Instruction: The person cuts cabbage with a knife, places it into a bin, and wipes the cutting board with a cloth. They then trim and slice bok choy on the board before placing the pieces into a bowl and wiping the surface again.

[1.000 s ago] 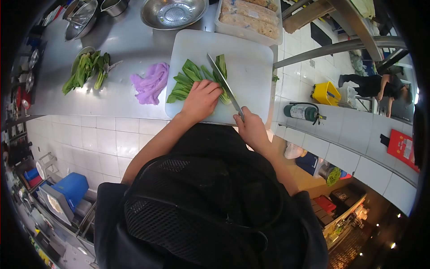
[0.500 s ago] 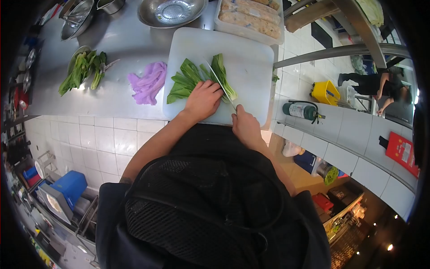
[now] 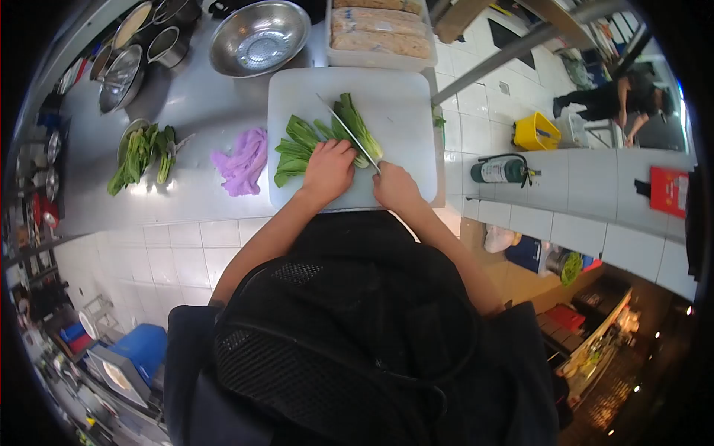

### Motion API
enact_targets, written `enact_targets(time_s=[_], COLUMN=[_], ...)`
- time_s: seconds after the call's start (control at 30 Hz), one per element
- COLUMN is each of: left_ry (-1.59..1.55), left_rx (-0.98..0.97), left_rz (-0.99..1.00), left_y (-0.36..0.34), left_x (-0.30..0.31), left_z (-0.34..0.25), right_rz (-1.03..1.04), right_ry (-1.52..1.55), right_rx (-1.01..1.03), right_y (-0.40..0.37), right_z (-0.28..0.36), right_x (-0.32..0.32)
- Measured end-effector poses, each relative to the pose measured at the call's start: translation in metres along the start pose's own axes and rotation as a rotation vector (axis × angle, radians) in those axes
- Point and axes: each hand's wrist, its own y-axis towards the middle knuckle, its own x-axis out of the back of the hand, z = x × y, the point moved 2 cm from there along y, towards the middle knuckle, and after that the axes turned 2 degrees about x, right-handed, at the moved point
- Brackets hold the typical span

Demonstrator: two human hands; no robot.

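On a white cutting board (image 3: 405,111), leafy greens that look like bok choy (image 3: 297,145) lie in two groups. My left hand (image 3: 329,172) has its fingers curled down over the left group. A thicker green stalk with pale base (image 3: 361,130) lies to the right, beside the blade. In my right hand (image 3: 398,186) is the handle of a kitchen knife (image 3: 343,124); its blade slants up and left, between the two groups. Whether the edge touches the board is hidden.
Left of the board lie a purple cloth (image 3: 242,163) and more greens (image 3: 139,154) by a bowl. Behind stand a metal bowl (image 3: 260,41) and a plastic tub of wrapped packs (image 3: 381,56). A person (image 3: 632,100) works far right, beyond a fire extinguisher (image 3: 500,170).
The camera view has shifted, so the board sits lower and further left. My right hand and the knife have slid forward a little; my left hand stays on the greens.
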Motion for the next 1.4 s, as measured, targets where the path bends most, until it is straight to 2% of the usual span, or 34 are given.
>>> enact_targets(time_s=[0.07, 0.13, 0.23, 0.3, 0.33, 0.4, 0.47, 0.5, 0.53, 0.57, 0.63, 0.7, 0.77, 0.9, 0.97, 1.07, 1.4], left_ry=[-0.007, -0.006, 0.064, 0.009, -0.047, -0.088, -0.159, -0.158, -0.093, -0.026, 0.007, 0.047, -0.126, -0.134, -0.116, -0.054, -0.004], left_rx=[-0.041, 0.001, 0.017, 0.047, 0.076, 0.079, -0.001, 0.003, -0.057, -0.120, -0.076, -0.037, 0.056, 0.007, -0.081, -0.129, -0.223], left_rz=[-0.034, -0.025, -0.031, -0.091, -0.110, -0.165, -0.231, -0.215, -0.148, -0.087, 0.007, 0.104, 0.155, 0.182, 0.045, -0.034, -0.085], left_y=[0.005, 0.002, -0.002, -0.004, -0.012, -0.007, 0.013, 0.023, 0.032, 0.039, 0.042, 0.046, 0.042, 0.041, 0.039, 0.035, 0.031], left_x=[-0.001, -0.001, -0.005, -0.003, -0.004, -0.003, 0.009, 0.010, 0.010, 0.008, -0.005, -0.009, -0.009, -0.005, -0.011, -0.012, -0.009], left_z=[0.000, -0.001, 0.001, 0.005, 0.001, -0.005, -0.014, -0.018, -0.022, -0.025, -0.020, -0.015, -0.013, -0.019, -0.017, -0.021, -0.028], right_rz=[-0.017, -0.028, -0.011, -0.196, -0.179, -0.227, -0.194, -0.173, -0.070, -0.067, -0.041, 0.014, -0.051, -0.023, -0.048, 0.010, 0.039], right_ry=[0.014, 0.016, 0.121, 0.300, 0.288, 0.471, 0.439, 0.408, 0.525, 0.536, 0.574, 0.562, 0.485, 0.436, 0.419, 0.371, 0.295], right_rx=[-0.014, -0.015, 0.107, 0.185, 0.185, -0.026, -0.103, -0.169, -0.262, -0.266, -0.227, -0.263, -0.122, -0.112, -0.060, -0.085, -0.062], right_y=[0.008, 0.011, -0.002, -0.034, -0.048, -0.076, -0.089, -0.094, -0.102, -0.104, -0.104, -0.104, -0.105, -0.115, -0.119, -0.122, -0.121], right_z=[-0.001, -0.003, -0.009, -0.023, -0.031, -0.053, -0.075, -0.080, -0.064, -0.069, -0.073, -0.077, -0.084, -0.072, -0.064, -0.054, -0.052], right_x=[-0.002, 0.008, 0.018, 0.024, 0.024, 0.027, 0.034, 0.037, 0.057, 0.054, 0.054, 0.049, 0.034, 0.047, 0.058, 0.067, 0.062])
